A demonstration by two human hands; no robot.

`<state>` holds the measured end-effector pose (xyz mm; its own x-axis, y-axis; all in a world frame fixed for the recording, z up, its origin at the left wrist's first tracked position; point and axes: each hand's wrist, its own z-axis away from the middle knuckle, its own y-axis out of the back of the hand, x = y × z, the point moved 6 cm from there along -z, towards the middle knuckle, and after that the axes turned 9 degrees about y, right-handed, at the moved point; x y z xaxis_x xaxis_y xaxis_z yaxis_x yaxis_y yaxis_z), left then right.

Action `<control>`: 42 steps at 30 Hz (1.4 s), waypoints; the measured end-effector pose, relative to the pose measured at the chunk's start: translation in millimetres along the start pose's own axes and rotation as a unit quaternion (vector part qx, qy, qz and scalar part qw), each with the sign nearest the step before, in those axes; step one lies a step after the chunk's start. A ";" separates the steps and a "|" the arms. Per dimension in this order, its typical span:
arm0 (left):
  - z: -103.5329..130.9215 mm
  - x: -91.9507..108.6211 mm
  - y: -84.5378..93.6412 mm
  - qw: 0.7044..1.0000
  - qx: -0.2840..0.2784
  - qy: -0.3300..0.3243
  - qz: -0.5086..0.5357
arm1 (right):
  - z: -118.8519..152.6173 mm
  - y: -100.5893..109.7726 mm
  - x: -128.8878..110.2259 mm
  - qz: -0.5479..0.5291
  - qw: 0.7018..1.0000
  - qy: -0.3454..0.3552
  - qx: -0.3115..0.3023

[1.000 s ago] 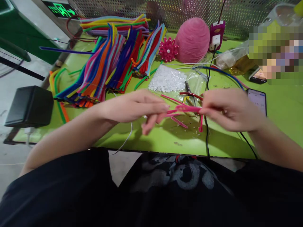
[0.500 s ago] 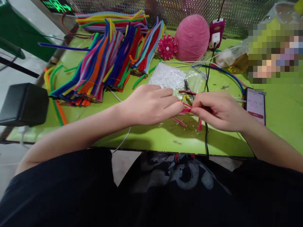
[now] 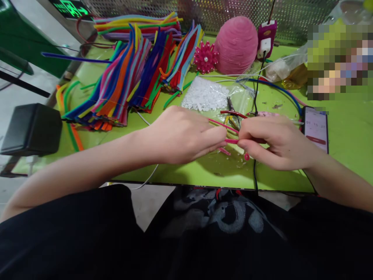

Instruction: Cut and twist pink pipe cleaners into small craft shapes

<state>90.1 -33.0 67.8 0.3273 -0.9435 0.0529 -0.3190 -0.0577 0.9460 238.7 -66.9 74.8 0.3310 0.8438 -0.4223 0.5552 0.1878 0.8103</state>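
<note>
Head camera: I am looking down at two hands over a green table (image 3: 346, 140).
Pink pipe cleaner: the held stretch (image 3: 232, 141) spans the short gap between my hands, above the table's middle.
Left hand (image 3: 185, 136): fingers closed, pinching one end; the fingertips are mostly hidden from me.
Right hand (image 3: 271, 142): thumb and forefinger pinched on the other end.
Tool and cable: pliers (image 3: 230, 104) lie just beyond the gap; a black cable (image 3: 255, 177) passes beneath my right hand to the front edge.
Far side: a bag of white pieces (image 3: 205, 94), then a pink flower (image 3: 206, 58) touching or close to a pink dome (image 3: 237, 46).
Flanks: pipe cleaner bundles (image 3: 110, 91) beyond my left forearm, a black box (image 3: 32, 130) at the left edge, a phone (image 3: 315, 128) just beside my right wrist.
Edges and room: both forearms cross the front edge; green surface shows between hands and edge, and right of the phone.
</note>
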 end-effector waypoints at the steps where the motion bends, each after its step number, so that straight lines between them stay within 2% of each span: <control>1: 0.3 -1.0 0.7 0.999 -0.017 0.008 0.030 | 0.0 0.9 -1.0 -0.002 1.000 0.001 -0.001; 3: 1.6 -4.6 0.7 0.989 -0.076 0.035 0.123 | 1.3 2.7 -3.1 -0.006 1.000 0.008 -0.009; 4: 3.3 -7.5 -0.1 0.974 -0.116 0.057 0.185 | 3.2 4.4 -3.6 -0.008 1.000 0.010 -0.012; 6: 9.4 -15.9 -1.5 0.922 -0.179 0.119 0.322 | 9.5 11.4 -1.7 -0.008 1.000 -0.003 0.005; 8: 16.7 -30.4 -0.9 0.874 -0.165 0.200 0.411 | 18.6 20.7 4.7 -0.002 0.998 -0.043 0.041; 9: 20.2 -37.8 -0.3 0.872 -0.138 0.232 0.407 | 23.1 24.5 8.1 -0.003 0.996 -0.062 0.059; 11: 24.6 -48.1 1.6 0.902 -0.070 0.266 0.332 | 28.8 27.1 13.3 -0.012 0.993 -0.082 0.080; 14: 19.5 -42.7 3.7 0.962 0.001 0.238 0.133 | 27.3 21.4 16.4 -0.016 0.993 -0.089 0.075; 16: 9.1 -29.6 1.7 0.983 0.004 0.184 0.015 | 22.6 15.7 16.6 -0.018 0.993 -0.095 0.064; 18: -2.2 -17.7 -2.1 0.990 -0.017 0.132 -0.047 | 18.4 11.3 16.0 -0.033 0.993 -0.101 0.060; 22: -15.5 -12.8 -5.6 0.992 -0.054 0.118 -0.007 | 16.5 7.2 16.7 -0.055 0.989 -0.125 0.061; 25: -16.4 -13.7 -5.8 0.993 -0.052 0.101 0.013 | 17.1 6.6 15.6 -0.063 0.989 -0.120 0.056; 30: -12.5 -14.5 -4.5 0.998 -0.007 0.066 -0.006 | 14.9 8.9 12.7 -0.055 0.991 -0.107 0.056; 35: -4.3 -12.4 -1.0 0.996 0.066 -0.015 -0.053 | 14.0 8.3 13.4 -0.043 0.993 -0.094 0.050; 37: 2.6 -18.7 1.3 0.995 0.073 -0.029 -0.065 | 18.4 9.5 16.4 -0.047 0.993 -0.098 0.050; 39: 9.3 -33.6 2.7 0.996 0.050 0.014 -0.067 | 25.9 14.5 21.9 -0.048 0.989 -0.122 0.075; 42: 15.9 -57.7 1.7 0.988 -0.003 0.151 -0.017 | 33.5 19.1 27.4 -0.037 0.984 -0.146 0.097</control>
<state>56.5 16.2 61.3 0.5891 -0.8002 0.1125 -0.2978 -0.0856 0.9508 284.0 -56.9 65.1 0.4739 0.6453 -0.5992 0.7119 0.1197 0.6920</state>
